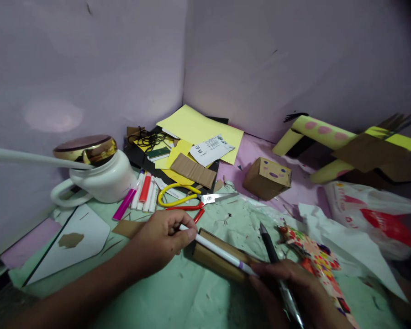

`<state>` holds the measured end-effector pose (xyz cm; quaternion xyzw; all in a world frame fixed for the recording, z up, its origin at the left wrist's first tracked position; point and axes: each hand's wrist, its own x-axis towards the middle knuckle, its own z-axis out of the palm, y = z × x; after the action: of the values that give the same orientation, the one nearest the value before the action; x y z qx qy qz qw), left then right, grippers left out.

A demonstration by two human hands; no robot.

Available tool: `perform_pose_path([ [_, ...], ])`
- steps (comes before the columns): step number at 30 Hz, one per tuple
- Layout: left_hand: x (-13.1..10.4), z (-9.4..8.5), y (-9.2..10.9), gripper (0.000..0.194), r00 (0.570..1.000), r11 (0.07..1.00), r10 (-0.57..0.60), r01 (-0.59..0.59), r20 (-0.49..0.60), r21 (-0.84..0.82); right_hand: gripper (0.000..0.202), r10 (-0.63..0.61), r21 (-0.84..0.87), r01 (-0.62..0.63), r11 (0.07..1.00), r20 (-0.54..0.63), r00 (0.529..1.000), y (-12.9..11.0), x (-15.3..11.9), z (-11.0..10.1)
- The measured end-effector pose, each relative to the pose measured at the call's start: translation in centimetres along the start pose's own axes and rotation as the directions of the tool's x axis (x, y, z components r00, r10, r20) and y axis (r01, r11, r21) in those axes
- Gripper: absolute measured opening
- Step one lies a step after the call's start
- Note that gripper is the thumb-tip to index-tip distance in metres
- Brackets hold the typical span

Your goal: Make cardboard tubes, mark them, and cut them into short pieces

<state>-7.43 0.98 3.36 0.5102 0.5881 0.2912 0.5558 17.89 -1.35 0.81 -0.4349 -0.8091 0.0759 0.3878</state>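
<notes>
My left hand (171, 235) pinches one end of a slim white marker (219, 252) with a purple ring. The fingers of my right hand (291, 288) close on the marker's other end. A black and silver pen (270, 244) also sits in my right hand, its tip pointing up and away. Beneath the marker lies a long brown cardboard piece (222, 262) on the green cover. Scissors (192, 197) with yellow and red handles rest just beyond my left hand, blades partly apart. Several markers (144, 192) with white barrels lie to their left.
A white mug (104, 178) with a gold lid stands at left. Yellow paper (202, 130) and scraps are heaped at the wall corner. Behind the pen is a small cardboard box (267, 178) with drawn dots. A yellow cardboard figure (324, 132) and a plastic bag (370, 214) are at right.
</notes>
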Motion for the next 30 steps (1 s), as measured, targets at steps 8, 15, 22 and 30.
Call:
perform_pose_path([
  [8,0.1,0.0,0.2,0.024,1.0,0.999,-0.009,0.008,0.015,0.043,0.021,0.108,0.032,-0.106,0.994,-0.048,0.993,-0.9,0.2,0.1],
  [15,-0.2,-0.2,0.3,0.017,1.0,0.992,0.013,-0.01,-0.022,0.122,0.02,0.123,0.061,-0.119,0.991,-0.081,0.989,-0.8,0.0,0.3],
  [22,-0.3,-0.6,0.1,0.004,0.988,0.975,0.151,-0.153,0.023,0.164,0.016,0.232,0.124,-0.222,0.967,-0.08,0.969,-1.2,-0.3,0.6],
  [30,-0.2,-0.6,-0.1,0.003,0.98,0.967,0.194,-0.199,0.047,0.157,0.015,0.167,0.111,-0.152,0.982,-0.143,0.975,-0.5,-0.6,1.4],
])
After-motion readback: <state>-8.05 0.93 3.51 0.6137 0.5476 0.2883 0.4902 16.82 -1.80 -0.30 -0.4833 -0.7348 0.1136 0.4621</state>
